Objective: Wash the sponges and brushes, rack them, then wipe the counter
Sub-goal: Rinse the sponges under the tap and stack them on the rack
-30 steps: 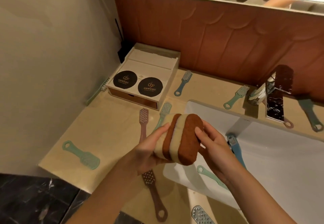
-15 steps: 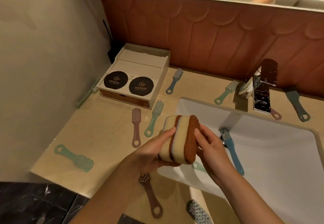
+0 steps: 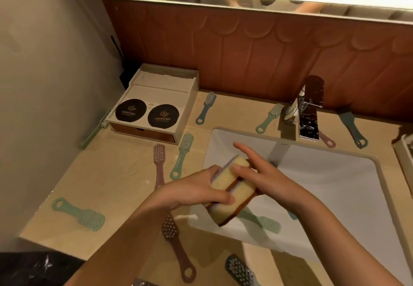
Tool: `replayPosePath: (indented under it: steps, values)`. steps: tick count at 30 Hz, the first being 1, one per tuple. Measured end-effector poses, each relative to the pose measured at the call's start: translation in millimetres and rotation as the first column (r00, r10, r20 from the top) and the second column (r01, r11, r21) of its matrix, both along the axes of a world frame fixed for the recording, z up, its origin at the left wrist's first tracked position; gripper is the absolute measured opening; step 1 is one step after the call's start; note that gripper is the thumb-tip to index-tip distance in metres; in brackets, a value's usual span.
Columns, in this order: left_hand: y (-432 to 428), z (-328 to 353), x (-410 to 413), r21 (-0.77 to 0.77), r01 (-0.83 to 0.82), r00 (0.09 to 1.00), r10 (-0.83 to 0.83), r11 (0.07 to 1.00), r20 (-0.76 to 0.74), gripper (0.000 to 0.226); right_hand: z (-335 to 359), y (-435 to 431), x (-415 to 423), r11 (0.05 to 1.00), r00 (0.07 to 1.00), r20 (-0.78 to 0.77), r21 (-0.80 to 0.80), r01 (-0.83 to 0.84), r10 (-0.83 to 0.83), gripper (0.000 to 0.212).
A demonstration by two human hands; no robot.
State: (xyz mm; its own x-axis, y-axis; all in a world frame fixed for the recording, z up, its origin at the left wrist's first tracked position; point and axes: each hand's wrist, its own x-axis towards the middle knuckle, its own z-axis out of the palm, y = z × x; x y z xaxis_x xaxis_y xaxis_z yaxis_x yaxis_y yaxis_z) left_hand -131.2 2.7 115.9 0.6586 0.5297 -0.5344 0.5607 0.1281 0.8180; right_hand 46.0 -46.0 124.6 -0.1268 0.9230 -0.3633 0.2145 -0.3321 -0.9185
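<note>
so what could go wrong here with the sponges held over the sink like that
The stacked sponges are pinched between the left hand and right hand; one could slip out into the sink. A forearm might also knock the brown brush lying near the counter's front edge.

The sponges (image 3: 232,193) look like soft porous foam, matt yellow, with rough brown scouring layers. The counter (image 3: 107,187) seems polished stone, beige and slightly glossy. The sink (image 3: 335,187) is smooth white ceramic. The faucet (image 3: 309,115) is shiny chromed metal with mirror reflections. The brushes, such as the green brush (image 3: 80,215), look like matt plastic with stiff bristles. The box (image 3: 156,104) appears smooth, matt and cream-coloured. The wall panel (image 3: 257,50) looks like brown padded leather.
</note>
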Motion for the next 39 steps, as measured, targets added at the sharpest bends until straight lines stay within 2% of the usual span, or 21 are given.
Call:
replayPosePath:
  steps: [1, 3, 6, 8, 10, 11, 14, 16, 18, 20, 24, 31, 35, 39]
  values:
    - [1, 0, 2, 0.027, 0.022, 0.999, -0.022, 0.999, -0.024, 0.066, -2, 0, -1, 0.999, 0.999, 0.017, 0.008, -0.037, 0.036, 0.050]
    - [2, 1, 5, 0.009, 0.008, 1.000, -0.008, 1.000, -0.025, 0.061, -7, 0, -1, 0.998, 1.000, 0.015, 0.058, -0.019, 0.018, 0.039]
    - [4, -2, 2, -0.174, -0.181, 0.971, 0.204, 0.968, 0.124, 0.057, -15, -2, 4, 0.986, 0.989, -0.041, 0.089, 0.144, -0.141, 0.020]
    - [4, -4, 4, -0.301, -0.323, 0.892, 0.395, 0.897, 0.219, 0.052, -21, -4, 9, 0.955, 0.950, -0.107, 0.025, 0.297, -0.293, 0.019]
    - [0, -7, 12, -0.376, -0.368, 0.833, 0.482, 0.850, 0.273, 0.059, -25, -4, 8, 0.911, 0.900, -0.152, -0.015, 0.412, -0.409, 0.019]
    - [-5, -7, 19, -0.361, -0.378, 0.824, 0.487, 0.853, 0.290, 0.058, -27, -4, 6, 0.894, 0.884, -0.144, -0.005, 0.448, -0.444, 0.019]
    - [-18, -9, 43, -0.202, -0.485, 0.801, 0.525, 0.851, 0.288, 0.043, -29, -4, -5, 0.844, 0.842, -0.112, 0.051, 0.534, -0.527, 0.017]
    - [-21, -11, 56, -0.100, -0.579, 0.759, 0.580, 0.809, 0.296, 0.031, -30, -7, -9, 0.822, 0.822, -0.105, 0.060, 0.567, -0.559, 0.017]
    - [-17, -14, 66, 0.073, -0.639, 0.749, 0.598, 0.766, 0.285, 0.025, -28, -10, -10, 0.827, 0.828, -0.102, 0.059, 0.559, -0.552, 0.019]
    - [-11, -15, 73, 0.243, -0.645, 0.763, 0.596, 0.724, 0.251, 0.025, -23, -9, -9, 0.825, 0.828, -0.120, 0.086, 0.559, -0.548, 0.019]
    - [-12, -8, 92, 0.412, -0.588, 0.808, 0.531, 0.696, 0.257, 0.021, -19, -1, 1, 0.797, 0.810, -0.016, 0.170, 0.580, -0.586, 0.029]
    - [-18, -8, 118, 0.495, -0.433, 0.901, 0.372, 0.753, 0.221, 0.032, -30, -3, 17, 0.736, 0.739, -0.031, 0.077, 0.673, -0.673, 0.042]
    - [-23, -11, 132, 0.519, -0.335, 0.942, 0.281, 0.786, 0.182, 0.023, -39, -9, 33, 0.725, 0.725, 0.013, 0.047, 0.687, -0.688, 0.040]
    - [-29, -11, 147, 0.628, -0.232, 0.973, 0.190, 0.743, 0.134, 0.041, -41, -17, 50, 0.701, 0.701, 0.025, 0.013, 0.713, -0.713, 0.043]
